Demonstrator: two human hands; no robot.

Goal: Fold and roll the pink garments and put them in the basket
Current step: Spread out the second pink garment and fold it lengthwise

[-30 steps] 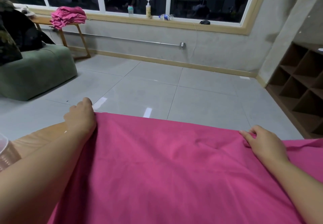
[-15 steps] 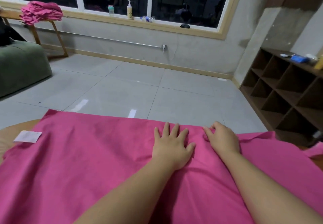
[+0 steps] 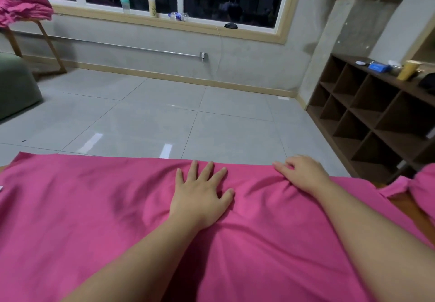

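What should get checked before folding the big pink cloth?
1. Pink garment spread out on the table: ok.
2. Garment smooth: not ok, wrinkles bunch between the two hands.
3. Left hand flat on the cloth, fingers straight: ok.
4. Right hand has a hold on the far edge: ok, its fingers curl into the fabric.
5. Basket within reach: cannot tell, none is in view.
6. More pink garments waiting on the wooden stand by the window: ok.
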